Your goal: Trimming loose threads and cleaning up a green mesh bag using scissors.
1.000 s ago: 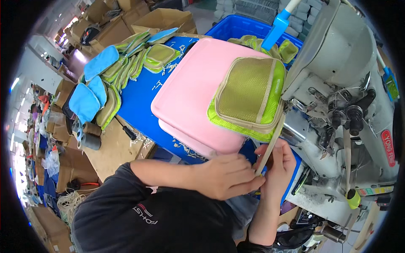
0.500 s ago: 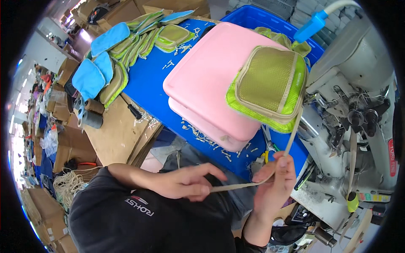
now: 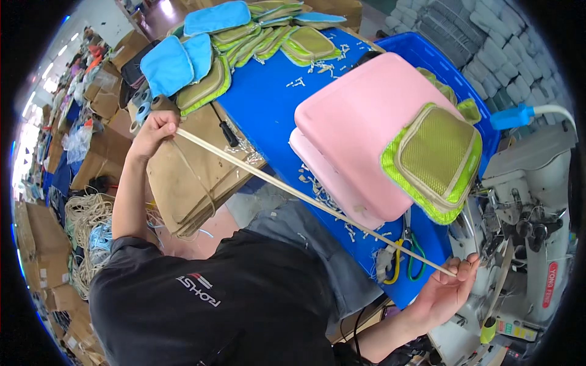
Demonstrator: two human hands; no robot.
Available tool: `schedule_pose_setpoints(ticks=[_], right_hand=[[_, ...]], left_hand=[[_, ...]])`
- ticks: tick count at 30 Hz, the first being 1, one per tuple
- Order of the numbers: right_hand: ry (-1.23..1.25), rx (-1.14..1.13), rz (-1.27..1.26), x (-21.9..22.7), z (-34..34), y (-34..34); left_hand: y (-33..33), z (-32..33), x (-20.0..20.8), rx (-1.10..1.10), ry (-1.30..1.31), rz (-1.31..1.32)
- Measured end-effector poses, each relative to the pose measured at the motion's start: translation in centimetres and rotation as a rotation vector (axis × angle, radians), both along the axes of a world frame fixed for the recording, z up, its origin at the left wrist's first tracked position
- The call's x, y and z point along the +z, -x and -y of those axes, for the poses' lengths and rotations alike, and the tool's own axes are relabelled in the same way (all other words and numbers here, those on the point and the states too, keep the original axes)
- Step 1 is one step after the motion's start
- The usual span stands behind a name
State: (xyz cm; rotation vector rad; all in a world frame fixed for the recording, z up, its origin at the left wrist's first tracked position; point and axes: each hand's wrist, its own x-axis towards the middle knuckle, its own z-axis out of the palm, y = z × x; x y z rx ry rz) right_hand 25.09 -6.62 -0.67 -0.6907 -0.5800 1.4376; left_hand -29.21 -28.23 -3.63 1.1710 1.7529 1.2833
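Observation:
A long beige strip of fabric tape (image 3: 293, 190) is stretched straight across my front. At the far left end my left hand (image 3: 155, 133) is closed in a fist on it, and a loose tail hangs below. My right hand (image 3: 444, 291), low on the right, pinches the tape between thumb and fingers. Beyond that hand the strip runs up toward a green mesh pouch (image 3: 436, 155) with beige edging. This pouch lies on the right side of a pink plastic box (image 3: 348, 100), its lower corner beside the sewing machine (image 3: 525, 207).
Scissors (image 3: 408, 250) and thread scraps lie on the blue tabletop (image 3: 259, 91). Green and blue pouch pieces (image 3: 217, 18) are piled at the back left. A blue crate (image 3: 421, 46) stands behind the box. Cardboard (image 3: 183, 189) and a screwdriver (image 3: 228, 131) are on the left.
My left hand has swung far out to the left, drawing the tape long and taut. My right hand has moved right and down. The whole view has shifted.

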Motion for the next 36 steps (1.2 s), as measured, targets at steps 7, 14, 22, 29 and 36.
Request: schedule_pose_setpoints(ticks=[7, 14, 22, 29, 36], right_hand=[[-0.064, 0.156, -0.048, 0.4, 0.2, -1.0], [0.014, 0.133, 0.461, -0.3, 6.9, 3.5], [-0.009, 0.422, 0.542, 1.3, 13.6, 3.8], [-0.304, 0.593, 0.730, 0.9, 13.2, 3.1], [-0.045, 0.090, 0.668, -2.4, -0.6, 2.9]], left_hand=[[2.1, 0.7, -1.4, -0.032, 0.103, 0.164], [-14.1, -10.8, 4.3, -0.233, 0.004, -0.668], [-32.2, -23.8, 3.5, -0.584, -0.907, -0.853], [-34.2, -26.9, 1.3, -0.561, -1.089, -0.811], [-34.7, -26.5, 2.5, -0.580, -1.009, -0.820]])
